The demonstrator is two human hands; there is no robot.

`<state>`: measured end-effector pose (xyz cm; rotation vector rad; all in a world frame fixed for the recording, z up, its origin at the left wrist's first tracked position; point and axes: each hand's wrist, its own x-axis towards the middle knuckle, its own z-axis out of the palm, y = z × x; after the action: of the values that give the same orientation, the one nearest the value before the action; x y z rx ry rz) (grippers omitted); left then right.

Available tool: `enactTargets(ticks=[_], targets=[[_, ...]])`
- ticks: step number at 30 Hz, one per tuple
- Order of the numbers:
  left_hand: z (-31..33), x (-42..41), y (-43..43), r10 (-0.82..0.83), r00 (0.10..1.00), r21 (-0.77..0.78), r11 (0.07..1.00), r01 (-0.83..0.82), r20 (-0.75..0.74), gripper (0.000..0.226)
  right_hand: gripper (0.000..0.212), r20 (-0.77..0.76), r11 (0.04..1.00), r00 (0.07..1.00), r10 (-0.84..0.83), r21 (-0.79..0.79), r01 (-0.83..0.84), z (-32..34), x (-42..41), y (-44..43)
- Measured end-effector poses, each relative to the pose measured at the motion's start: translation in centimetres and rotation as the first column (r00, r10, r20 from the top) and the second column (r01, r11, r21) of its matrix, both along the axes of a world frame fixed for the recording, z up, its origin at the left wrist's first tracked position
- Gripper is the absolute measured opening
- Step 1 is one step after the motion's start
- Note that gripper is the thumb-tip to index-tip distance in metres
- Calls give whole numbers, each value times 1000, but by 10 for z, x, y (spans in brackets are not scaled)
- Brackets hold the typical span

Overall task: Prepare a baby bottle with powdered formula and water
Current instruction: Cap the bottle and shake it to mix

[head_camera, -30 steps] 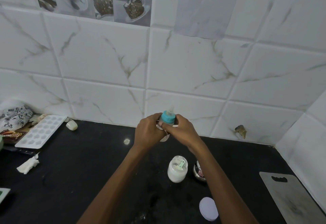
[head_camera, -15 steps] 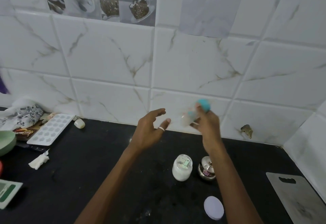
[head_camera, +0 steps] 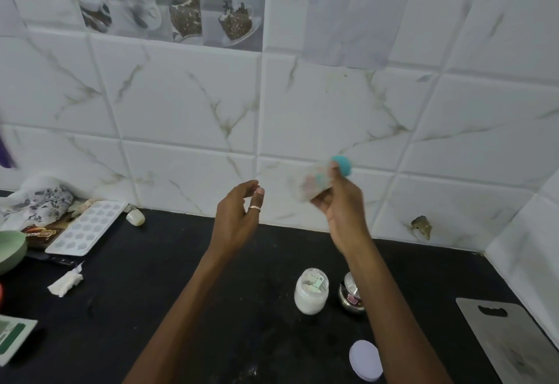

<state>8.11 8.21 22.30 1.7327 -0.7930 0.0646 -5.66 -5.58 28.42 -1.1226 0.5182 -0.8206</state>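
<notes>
My right hand [head_camera: 341,205] grips a small clear baby bottle [head_camera: 314,182] with a teal cap, held tilted in the air in front of the tiled wall; the bottle is blurred by motion. My left hand [head_camera: 239,214] hovers to its left, empty, fingers loosely curled apart, a ring on one finger. On the black counter below stands an open jar of white powder [head_camera: 311,291] with a small scoop inside. Its white lid [head_camera: 365,360] lies flat nearer to me.
A small steel pot [head_camera: 351,296] stands right of the jar, partly behind my right forearm. A grey cutting board [head_camera: 511,344] lies at the right. At the left are an ice tray [head_camera: 86,228], a green bowl [head_camera: 10,249], a crumpled tissue [head_camera: 65,284] and a cloth.
One second ago both hands held the bottle together. My left hand has let go and moved left; my right hand carries the bottle up and right, tilted and blurred.
</notes>
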Motion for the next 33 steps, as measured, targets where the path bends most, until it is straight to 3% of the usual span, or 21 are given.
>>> enactTargets(ticks=[2, 3, 7, 8, 12, 13, 16, 18, 22, 23, 26, 27, 29, 32, 33], targets=[[0, 1, -2, -1, 1000, -2, 1000, 1, -10, 39, 65, -212, 974, 973, 95, -184, -136, -7, 5, 12], [0, 1, -2, -1, 1000, -2, 1000, 1, -15, 38, 66, -222, 969, 970, 96, -201, -141, -7, 6, 10], [1, 1, 2, 7, 999, -2, 1000, -7, -39, 38, 39, 160, 988, 986, -55, 148, 31, 5, 3, -10], [0, 1, 2, 10, 999, -1, 1000, -10, -40, 39, 35, 171, 987, 983, -66, 157, 38, 5, 5, -10], [-1, 2, 1, 3, 1000, 7, 1000, -3, -29, 38, 56, -175, 980, 979, 100, -152, -128, -4, 12, 11], [-1, 2, 1, 1, 1000, 6, 1000, -1, -30, 38, 58, -163, 980, 982, 93, -160, -119, -5, 12, 9], [-1, 1, 3, 1, 999, 4, 1000, -1, -42, 39, 39, 178, 984, 984, -14, 177, -18, 4, 6, -5], [-1, 0, 2, 2, 999, 9, 1000, -2, -36, 40, 39, 228, 971, 972, -58, 238, 2, 5, 8, -7], [1, 2, -2, -4, 1000, 24, 1000, 4, -23, 37, 60, -122, 984, 983, 136, -100, -149, -3, 12, 11], [1, 2, -2, -5, 1000, 26, 1000, 6, -23, 37, 58, -95, 985, 987, 128, -104, -137, -1, 11, 8], [2, 1, -1, -6, 999, 22, 1000, 7, -38, 39, 38, 229, 978, 973, -25, 209, -24, 10, 7, -8], [2, 0, 0, -6, 999, 20, 1000, 7, -40, 39, 34, 261, 969, 962, -74, 248, 8, 11, 8, -11], [1, 1, -1, -6, 999, 16, 1000, 7, -47, 39, 38, 194, 988, 981, -14, 150, -15, 9, 12, -5], [1, 1, -4, -22, 999, 24, 999, 23, -26, 36, 51, -71, 984, 985, 154, -77, -160, 0, 14, 12], [2, 1, -5, -25, 999, 29, 999, 26, -20, 37, 50, -50, 986, 988, 145, -73, -149, 0, 13, 10]])
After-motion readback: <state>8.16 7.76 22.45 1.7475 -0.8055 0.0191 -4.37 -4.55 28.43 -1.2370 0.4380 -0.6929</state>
